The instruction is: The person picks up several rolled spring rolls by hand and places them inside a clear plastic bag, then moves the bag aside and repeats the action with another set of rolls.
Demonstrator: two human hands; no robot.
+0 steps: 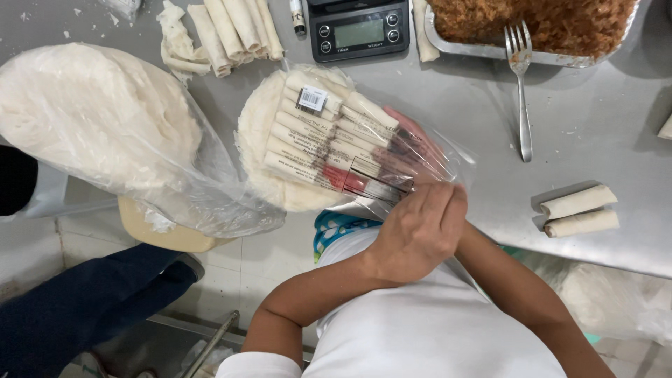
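A clear plastic bag (329, 136) filled with several white rolled wrappers lies on a round stack of flat wrappers (255, 150) at the steel table's near edge. My left hand (416, 231) is closed on the bag's open end at its near right. My right hand (420, 143) is inside or under the bag's mouth, seen only through the plastic, and whether its fingers grip anything is hidden. A small label sticks to the bag's far end.
A big bagged stack of round wrappers (98, 119) sits at left. Loose rolls (234, 28) lie at the far edge, two more rolls (579, 210) at right. A digital scale (358, 29), a fork (521, 84) and a foil tray of brown filling (448, 43) stand beyond.
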